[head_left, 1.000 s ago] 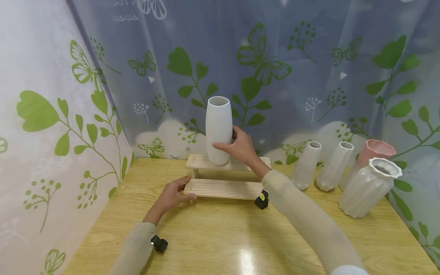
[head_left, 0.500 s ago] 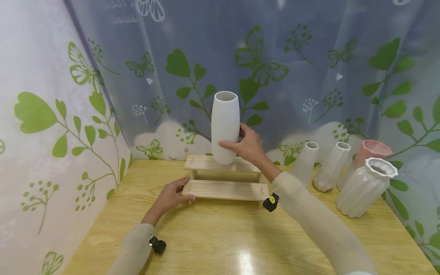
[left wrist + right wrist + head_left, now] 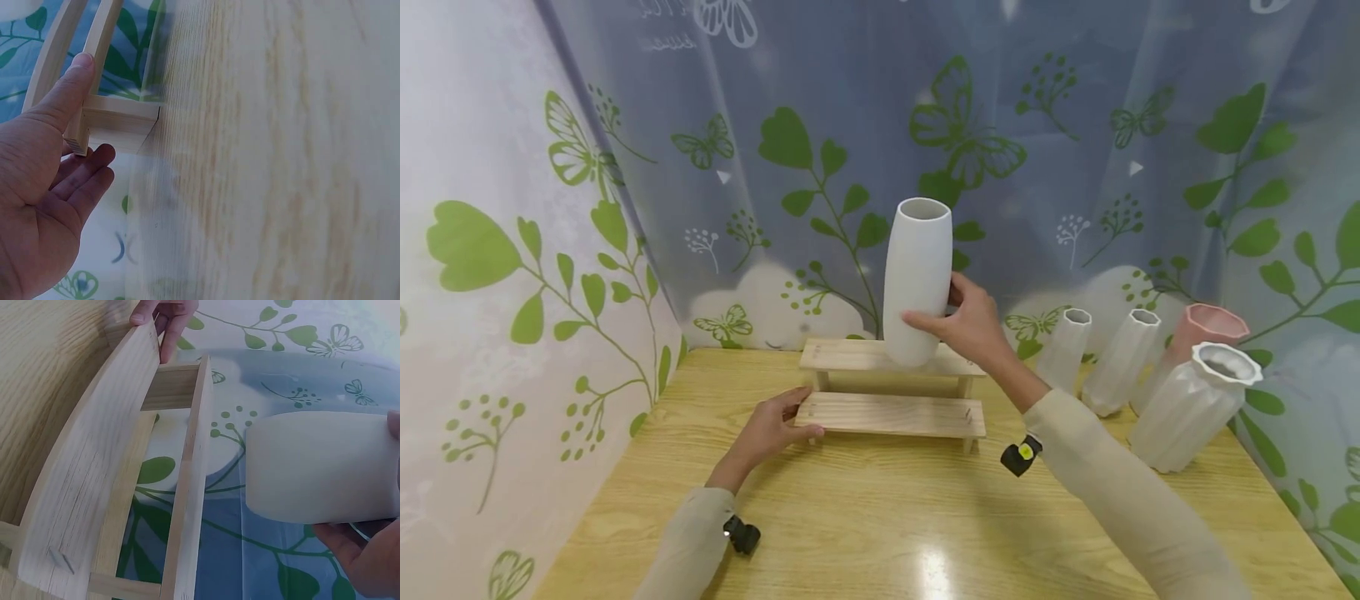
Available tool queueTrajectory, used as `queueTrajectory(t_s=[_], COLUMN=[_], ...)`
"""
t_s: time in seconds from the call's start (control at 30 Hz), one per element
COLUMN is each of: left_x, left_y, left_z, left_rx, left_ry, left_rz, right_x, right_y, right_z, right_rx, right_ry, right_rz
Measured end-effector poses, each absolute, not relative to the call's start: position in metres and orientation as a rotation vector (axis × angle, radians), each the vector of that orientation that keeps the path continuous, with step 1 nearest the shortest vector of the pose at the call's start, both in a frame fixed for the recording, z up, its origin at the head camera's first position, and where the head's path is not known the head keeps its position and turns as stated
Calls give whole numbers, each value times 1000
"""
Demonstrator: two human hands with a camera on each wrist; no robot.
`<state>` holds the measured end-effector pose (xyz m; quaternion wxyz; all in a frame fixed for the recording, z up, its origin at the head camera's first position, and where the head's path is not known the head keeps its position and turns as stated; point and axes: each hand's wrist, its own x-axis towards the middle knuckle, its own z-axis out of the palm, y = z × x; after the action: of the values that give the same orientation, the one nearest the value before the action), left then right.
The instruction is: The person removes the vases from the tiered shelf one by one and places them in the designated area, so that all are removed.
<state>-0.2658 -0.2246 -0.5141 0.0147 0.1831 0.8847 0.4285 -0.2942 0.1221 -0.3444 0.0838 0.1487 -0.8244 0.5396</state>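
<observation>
My right hand (image 3: 976, 325) holds a tall smooth white vase (image 3: 917, 271), thumb at the front and fingers on its right side. The vase leans slightly, mouth up, over the upper board of a two-step wooden stand (image 3: 891, 414). In the right wrist view, a gap shows between the base of the vase (image 3: 319, 469) and the stand's upper board (image 3: 187, 506). At the stand's left end, my left hand (image 3: 772, 429) grips the lower step. The left wrist view has that thumb over the wood (image 3: 122, 112) and the hand's fingers (image 3: 94, 178) bent below it.
On the right of the wooden table (image 3: 850, 525) stand two slim white vases (image 3: 1063, 350) (image 3: 1120, 362), a pink vase (image 3: 1213, 321) and a wide fluted white vase (image 3: 1191, 408). A curtain (image 3: 850, 67) with leaf and butterfly prints hangs behind the stand.
My right hand has carried the white vase to the right above the upper step, and it now leans a little. My left hand stays at the stand's left end.
</observation>
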Motion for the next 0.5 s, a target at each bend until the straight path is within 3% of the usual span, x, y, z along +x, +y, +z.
queueTrajectory(t_s=[0.5], left_x=[-266], left_y=[-225], left_z=[-515], left_rx=[575], left_ry=[2759], left_rz=[1325], right_x=[-268], right_y=[160], right_z=[-343], right_rx=[408], right_ry=[-2446], right_rz=[1647])
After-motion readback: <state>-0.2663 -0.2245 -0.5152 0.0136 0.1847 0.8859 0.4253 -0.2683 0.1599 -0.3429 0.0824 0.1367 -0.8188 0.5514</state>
